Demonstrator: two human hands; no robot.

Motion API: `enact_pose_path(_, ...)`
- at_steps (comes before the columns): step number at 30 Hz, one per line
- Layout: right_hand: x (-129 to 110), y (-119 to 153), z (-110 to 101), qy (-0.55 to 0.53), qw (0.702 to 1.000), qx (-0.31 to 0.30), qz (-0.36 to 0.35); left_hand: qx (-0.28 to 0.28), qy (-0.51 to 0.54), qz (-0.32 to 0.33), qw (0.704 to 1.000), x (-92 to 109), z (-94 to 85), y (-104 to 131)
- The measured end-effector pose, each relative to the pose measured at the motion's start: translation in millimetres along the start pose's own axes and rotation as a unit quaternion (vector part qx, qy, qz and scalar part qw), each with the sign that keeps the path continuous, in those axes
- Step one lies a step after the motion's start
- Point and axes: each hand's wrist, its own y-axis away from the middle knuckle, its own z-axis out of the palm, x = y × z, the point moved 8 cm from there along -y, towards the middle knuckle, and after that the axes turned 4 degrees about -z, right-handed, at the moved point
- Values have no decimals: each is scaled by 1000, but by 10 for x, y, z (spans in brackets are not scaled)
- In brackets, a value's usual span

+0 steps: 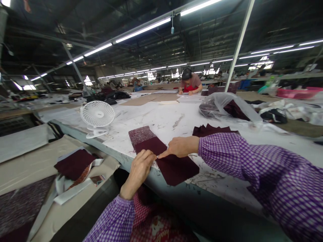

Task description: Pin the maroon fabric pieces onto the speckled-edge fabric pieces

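Observation:
A long maroon fabric piece (176,168) lies across the near edge of the white table (161,117), its front end past the edge. The far end is a speckled section (142,134). At the table edge my left hand (141,168) has its fingers closed together on the fabric's left border. My right hand (178,148) rests on the cloth with its index finger stretched out, the fingertip close to the left fingertips. The other right fingers are curled under and partly hidden.
A white fan (98,116) stands at the left table edge. Dark pleated cloth (214,130) and a clear plastic bag (219,104) lie at the right. Fabric scraps (75,164) sit on a lower surface left. A person (191,82) works across the table.

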Motion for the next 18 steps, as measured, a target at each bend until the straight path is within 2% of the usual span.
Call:
enact_pose_path(4,-75,-55,-27,16,999,39,-7,-37,118,-49,991,-157,-53,21)
enact_pose_path(7,-19,-49,7,2,996,91,20,-18,138,-114,984,-281,-77,22)
enact_pose_path(12,220,-40,225,-178,971,128,94,-33,28,-172,984,-279,16,-78)
enact_pose_path(15,281,-20,203,-229,958,163,61,-59,-55,-179,981,-245,54,-180)
enact_pose_path(18,421,225,30,-283,937,206,16,-76,-110,-169,977,-211,74,-266)
